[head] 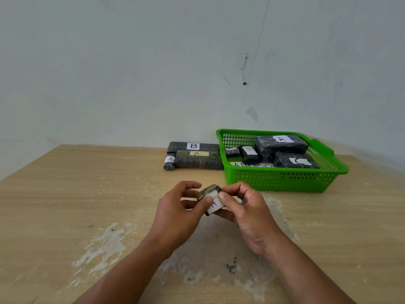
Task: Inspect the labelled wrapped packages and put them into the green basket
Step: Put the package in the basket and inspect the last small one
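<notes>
Holding a small wrapped package (211, 199) clear of the worktop (87, 194), both hands are engaged on it; the left hand (182, 207) pinches its left side between thumb and curled fingers; the right hand (243, 211) pinches its right side likewise, thumb tip on the white label; the label faces the camera and bears a blue handwritten mark, partly covered, not legible; this package is outside the green basket (280, 179), near its front left corner. Basket stands at the right rear of the worktop, close to the wall (131, 73); 4 dark wrapped packages lie inside: a large block (280, 147) with a white label at the rear, a second block (291, 164) with a white label at the front right, a narrow labelled packet (249, 154) left of them, a small bundle (232, 151) by the left wall; a printed sheet (252, 165) lies on the basket floor, text partly hidden. Just left of the basket, 3 packages rest on the worktop: a long package marked B (192, 146) at the back, a yellow-labelled package marked A (198, 160) in front of it, a small roll marked A (169, 163) at the left end.
</notes>
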A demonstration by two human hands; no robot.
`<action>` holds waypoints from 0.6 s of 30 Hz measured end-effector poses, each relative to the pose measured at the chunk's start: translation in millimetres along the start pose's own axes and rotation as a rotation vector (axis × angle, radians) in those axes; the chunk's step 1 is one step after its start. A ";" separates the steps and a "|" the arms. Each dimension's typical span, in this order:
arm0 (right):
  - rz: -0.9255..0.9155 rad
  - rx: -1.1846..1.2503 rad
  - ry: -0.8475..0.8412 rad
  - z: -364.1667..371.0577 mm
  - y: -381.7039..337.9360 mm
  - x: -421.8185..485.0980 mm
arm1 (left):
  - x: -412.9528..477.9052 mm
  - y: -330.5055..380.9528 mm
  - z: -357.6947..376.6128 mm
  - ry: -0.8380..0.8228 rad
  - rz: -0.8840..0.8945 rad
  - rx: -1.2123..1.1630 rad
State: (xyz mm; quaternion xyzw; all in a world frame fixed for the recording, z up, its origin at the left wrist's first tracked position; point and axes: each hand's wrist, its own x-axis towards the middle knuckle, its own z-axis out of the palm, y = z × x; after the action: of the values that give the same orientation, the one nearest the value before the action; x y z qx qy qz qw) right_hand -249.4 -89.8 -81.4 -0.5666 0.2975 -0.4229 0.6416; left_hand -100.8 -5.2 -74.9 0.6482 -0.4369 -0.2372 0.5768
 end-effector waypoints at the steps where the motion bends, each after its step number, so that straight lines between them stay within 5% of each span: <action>1: 0.006 -0.007 -0.008 -0.5 0.4 0.0 | 0.6 -0.3 -0.3 0.008 -0.008 0.001; 8: -0.028 -0.139 -0.068 -0.7 -5.2 -3.4 | -1.2 -0.4 0.4 0.018 0.074 0.037; 18: 0.044 0.024 -0.095 -3.3 -0.8 1.4 | -4.2 1.4 0.4 -0.004 0.091 0.037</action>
State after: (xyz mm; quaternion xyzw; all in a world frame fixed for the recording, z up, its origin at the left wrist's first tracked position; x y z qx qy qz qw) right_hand -251.7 -92.6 -81.1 -0.5717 0.2743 -0.3848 0.6707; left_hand -103.7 -1.8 -74.5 0.6378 -0.4714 -0.2038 0.5739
